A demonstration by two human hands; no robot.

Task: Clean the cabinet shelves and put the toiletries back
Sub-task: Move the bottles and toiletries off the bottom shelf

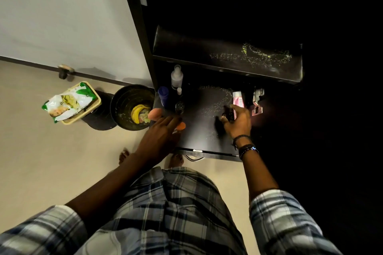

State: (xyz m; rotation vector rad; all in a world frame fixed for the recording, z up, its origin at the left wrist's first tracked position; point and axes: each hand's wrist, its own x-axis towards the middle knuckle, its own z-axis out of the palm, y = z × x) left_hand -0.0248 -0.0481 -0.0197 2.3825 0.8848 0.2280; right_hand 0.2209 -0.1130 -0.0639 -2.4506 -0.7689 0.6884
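Beige floor [41, 161] lay under the person, who stood before a dark cabinet [145, 47]. On the near part of the lower shelf [203, 130], the left hand [159, 132] reached in with fingers almost straight, lying over an orange sponge [182, 125]. The right hand [238, 122] was curled around a pink tube [238, 99], held upright near the right side of the shelf. Between the hands, pale specks covered the shelf. Just beyond the left hand stood a dark round jar [179, 107]. A blue bottle [163, 93] and a clear spray bottle [176, 77] were farther back. Left of that hand, a black bin [124, 97] held a banana peel [136, 113]. Above, the upper shelf [207, 51] also showed specks.
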